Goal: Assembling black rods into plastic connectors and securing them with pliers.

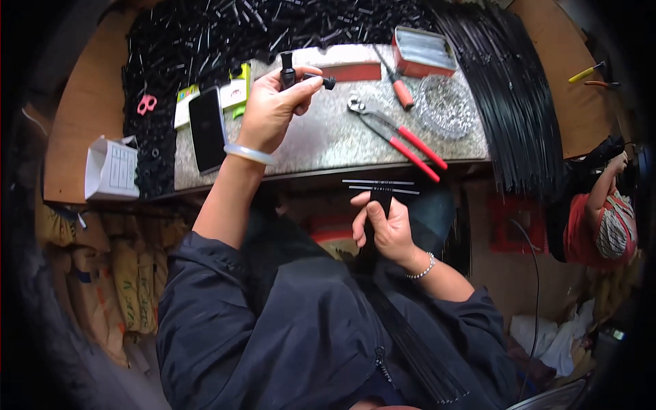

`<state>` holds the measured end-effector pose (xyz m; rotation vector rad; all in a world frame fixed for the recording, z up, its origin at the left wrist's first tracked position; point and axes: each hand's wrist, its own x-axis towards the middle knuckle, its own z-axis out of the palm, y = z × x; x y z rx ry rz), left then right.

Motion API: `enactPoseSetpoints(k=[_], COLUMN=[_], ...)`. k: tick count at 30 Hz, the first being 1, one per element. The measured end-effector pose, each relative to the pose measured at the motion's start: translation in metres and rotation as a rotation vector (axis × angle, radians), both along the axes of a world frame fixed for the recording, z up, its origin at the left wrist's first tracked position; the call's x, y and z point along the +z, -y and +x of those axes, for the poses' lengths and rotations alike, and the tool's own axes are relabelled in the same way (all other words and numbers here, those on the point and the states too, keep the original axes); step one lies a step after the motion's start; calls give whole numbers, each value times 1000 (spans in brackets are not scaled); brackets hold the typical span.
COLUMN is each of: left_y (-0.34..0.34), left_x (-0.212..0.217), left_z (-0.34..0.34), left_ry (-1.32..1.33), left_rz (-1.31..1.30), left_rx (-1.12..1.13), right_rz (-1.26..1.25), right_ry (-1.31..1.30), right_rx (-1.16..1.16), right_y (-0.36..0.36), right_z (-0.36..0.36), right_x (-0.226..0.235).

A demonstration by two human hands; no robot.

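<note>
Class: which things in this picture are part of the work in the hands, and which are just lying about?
In use:
left hand holding a small black part
right hand holding a bundle of black strips

Lying about:
phone
red-handled pliers
screwdriver
pink scissors
metal tin

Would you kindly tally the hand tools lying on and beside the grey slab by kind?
Red-handled pliers: 1
Red-handled screwdriver: 1
Pink scissors: 1
Yellow-handled tool on the wood at far right: 1
Total: 4

A further orange-handled tool may lie beside the yellow one, too small to tell.
</note>
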<state>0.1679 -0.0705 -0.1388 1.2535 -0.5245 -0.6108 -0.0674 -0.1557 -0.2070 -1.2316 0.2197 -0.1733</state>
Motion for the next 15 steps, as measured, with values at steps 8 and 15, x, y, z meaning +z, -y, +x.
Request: enactPoseSetpoints(k=[8,15], left_y=[-79,-84], left_x=[-27,-46], left_z=[-81,-107], left_ry=[-183,-527], left_rz=[50,-161], left_rx=[-41,-166], right_rz=[-38,-11], right_ry=[42,21], right_rx=[42,59], right_y=[-22,-35], right_z=[-4,-8], right_x=[-2,-1])
